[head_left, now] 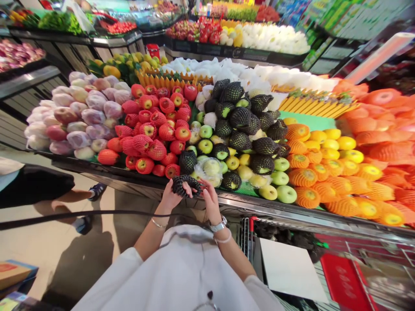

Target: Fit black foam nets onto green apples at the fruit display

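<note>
At the front edge of the fruit stand I hold a black foam fruit net (pixel 183 185) between my hands. My left hand (pixel 171 198) grips its left side, and fingertips show through the opening in its middle. The fingers of my right hand (pixel 210 198) are bent around the right end of the net. No fruit shows inside it. Just beyond my hands lie green apples in a clear plastic bag (pixel 210 169). A heap of fruit in black foam nets (pixel 238 114) rises behind, with loose green apples (pixel 286 194) to its right.
Red apples in pink nets (pixel 152 147) and wrapped pale fruit (pixel 94 103) lie to the left. Orange-netted yellow fruit (pixel 333 185) lies to the right. A shopping cart holding a white box (pixel 288 265) stands at my right. A person's leg (pixel 69 196) shows at left.
</note>
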Demonstrator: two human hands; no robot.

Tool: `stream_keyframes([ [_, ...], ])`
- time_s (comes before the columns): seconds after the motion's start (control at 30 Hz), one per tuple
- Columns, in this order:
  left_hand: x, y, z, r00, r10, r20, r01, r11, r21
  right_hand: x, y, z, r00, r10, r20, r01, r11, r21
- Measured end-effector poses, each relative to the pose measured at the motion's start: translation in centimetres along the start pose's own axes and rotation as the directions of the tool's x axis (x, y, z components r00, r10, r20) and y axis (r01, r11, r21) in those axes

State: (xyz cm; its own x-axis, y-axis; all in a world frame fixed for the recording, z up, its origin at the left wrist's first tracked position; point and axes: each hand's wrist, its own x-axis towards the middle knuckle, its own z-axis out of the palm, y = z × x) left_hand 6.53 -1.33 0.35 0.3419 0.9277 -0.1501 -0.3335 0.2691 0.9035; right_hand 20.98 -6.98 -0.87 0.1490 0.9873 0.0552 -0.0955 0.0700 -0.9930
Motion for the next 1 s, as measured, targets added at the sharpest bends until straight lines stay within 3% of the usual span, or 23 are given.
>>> stream_keyframes([
  [0.17, -0.6, -1.6, -0.2, 0.988, -0.155, -0.020, 0.156, 0.986, 0.053, 0.6, -0.4, -1.0, 0.996, -0.027, 0.081, 0.042, 0.981, -0.189],
  [0.23, -0.8, -2.0, 0.1, 0.972, -0.232, 0.042, 0.230, 0.972, 0.056, 0.7, -0.4, -1.7, 0.998, -0.064, -0.009, 0.060, 0.973, -0.223],
  [0.3, -0.8, -2.1, 0.6, 0.955, -0.282, 0.090, 0.277, 0.959, 0.066, 0.8, -0.3, -2.7, 0.976, -0.139, -0.171, 0.094, 0.965, -0.246],
  [0.37, -0.6, -2.0, 1.4, 0.959, -0.278, 0.049, 0.276, 0.960, 0.036, 0.8, -0.2, -3.5, 0.924, -0.231, -0.305, 0.140, 0.946, -0.292],
  [0.43, -0.3, -2.0, 2.1, 0.967, -0.250, -0.043, 0.249, 0.968, -0.027, 0.8, 0.0, -4.2, 0.882, -0.314, -0.351, 0.178, 0.913, -0.368],
  [0.53, 0.5, -2.3, 2.8, 0.964, -0.225, -0.144, 0.211, 0.972, -0.102, 0.6, 0.5, -4.7, 0.858, -0.390, -0.334, 0.210, 0.861, -0.464],
  [0.63, 1.4, -2.9, 3.0, 0.947, -0.202, -0.249, 0.168, 0.974, -0.150, 0.5, 0.9, -4.9, 0.864, -0.415, -0.285, 0.234, 0.833, -0.502],
  [0.73, 2.2, -3.4, 2.8, 0.935, -0.190, -0.299, 0.156, 0.979, -0.134, 0.6, 0.9, -5.1, 0.913, -0.355, -0.202, 0.230, 0.855, -0.464],
  [0.8, 2.7, -3.4, 2.4, 0.944, -0.143, -0.296, 0.122, 0.989, -0.088, 1.3, 0.6, -5.4, 0.960, -0.271, -0.070, 0.224, 0.894, -0.388],
  [0.87, 2.8, -3.1, 1.7, 0.949, -0.075, -0.308, 0.062, 0.997, -0.053, 2.7, 0.1, -6.0, 0.973, -0.228, 0.043, 0.230, 0.919, -0.321],
  [0.93, 2.6, -2.6, 0.8, 0.935, -0.024, -0.353, 0.011, 0.999, -0.039, 4.7, -0.6, -7.0, 0.967, -0.253, 0.031, 0.250, 0.919, -0.306],
  [1.0, 2.0, -2.1, -0.4, 0.901, 0.001, -0.434, -0.015, 0.999, -0.031, 7.1, -1.4, -8.3, 0.946, -0.319, -0.051, 0.283, 0.895, -0.346],
])
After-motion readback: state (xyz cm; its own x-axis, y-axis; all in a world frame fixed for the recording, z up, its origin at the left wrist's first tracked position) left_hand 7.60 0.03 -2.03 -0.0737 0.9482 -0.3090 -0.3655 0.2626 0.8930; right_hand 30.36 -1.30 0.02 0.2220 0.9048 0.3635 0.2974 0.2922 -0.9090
